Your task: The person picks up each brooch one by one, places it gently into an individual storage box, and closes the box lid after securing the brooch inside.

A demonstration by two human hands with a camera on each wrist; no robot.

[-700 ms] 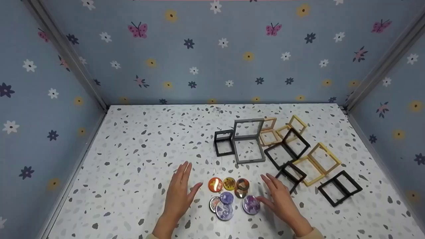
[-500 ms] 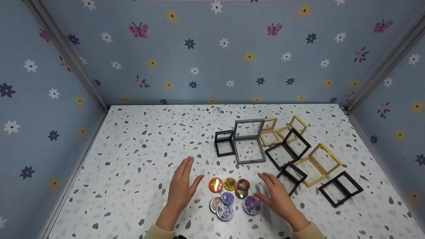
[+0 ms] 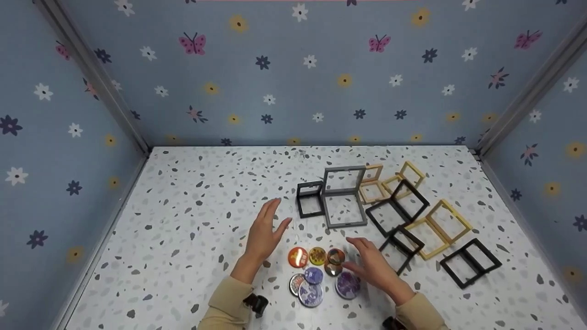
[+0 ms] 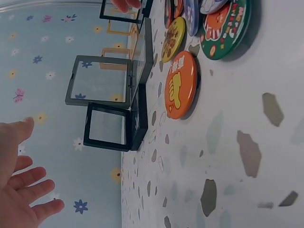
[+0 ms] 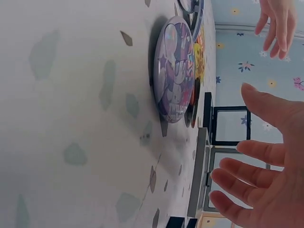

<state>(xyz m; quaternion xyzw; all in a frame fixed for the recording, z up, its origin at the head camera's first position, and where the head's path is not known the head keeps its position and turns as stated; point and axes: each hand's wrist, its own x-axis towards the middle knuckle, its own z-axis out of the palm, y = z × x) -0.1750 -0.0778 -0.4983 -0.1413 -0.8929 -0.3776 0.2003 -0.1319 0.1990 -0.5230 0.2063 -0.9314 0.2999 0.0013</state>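
My left hand (image 3: 266, 231) hovers with fingers extended and thumb apart, beyond and left of a cluster of round button badges; nothing is in it. My right hand (image 3: 372, 266) is likewise spread and holds nothing, beside a large purple badge (image 3: 347, 285). The thumb overlaps the brown badges' edge in the head view. An orange badge (image 3: 298, 257) and a yellow badge (image 3: 317, 255) lie at the cluster's far side. A small violet badge (image 3: 313, 275) overlaps a lavender badge (image 3: 311, 294). In the left wrist view a green-rimmed badge (image 4: 225, 31) shows partly covered.
Several hinged display frames stand unfolded at the back right: a small black frame (image 3: 310, 213), a large grey frame (image 3: 346, 224), a yellow frame (image 3: 433, 252) and another black frame (image 3: 463, 284) among them. Flowered panels (image 3: 293, 91) wall in the speckled table (image 3: 183, 229).
My left hand has moved forward and right, past the badges toward the small black frame. My right hand has shifted slightly left. The badges and frames have stayed in place.
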